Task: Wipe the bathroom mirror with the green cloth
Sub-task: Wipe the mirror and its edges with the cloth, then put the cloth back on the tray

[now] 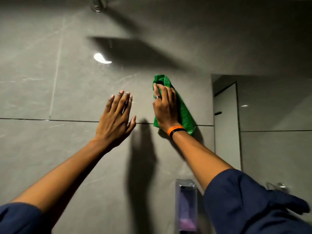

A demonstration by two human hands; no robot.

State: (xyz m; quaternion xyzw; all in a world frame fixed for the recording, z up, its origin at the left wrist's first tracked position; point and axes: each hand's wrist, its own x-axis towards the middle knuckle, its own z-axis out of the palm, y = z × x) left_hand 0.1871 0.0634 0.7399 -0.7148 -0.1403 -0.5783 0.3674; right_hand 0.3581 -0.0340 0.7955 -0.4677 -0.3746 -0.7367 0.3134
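The green cloth [185,114] is pressed flat against the grey tiled wall under my right hand [166,108], which lies on it with fingers closed over its upper fold. An orange and black band circles that wrist. My left hand [116,119] is raised to the left of the cloth, fingers spread, holding nothing, close to or on the tile. The mirror [270,119] begins at the right, its left edge just right of the cloth; the cloth sits on the tile, not on the glass.
A clear soap dispenser [185,205] with purple liquid hangs on the wall below my right forearm. A chrome fitting [98,5] juts out at the top. The mirror reflects a door and a tap.
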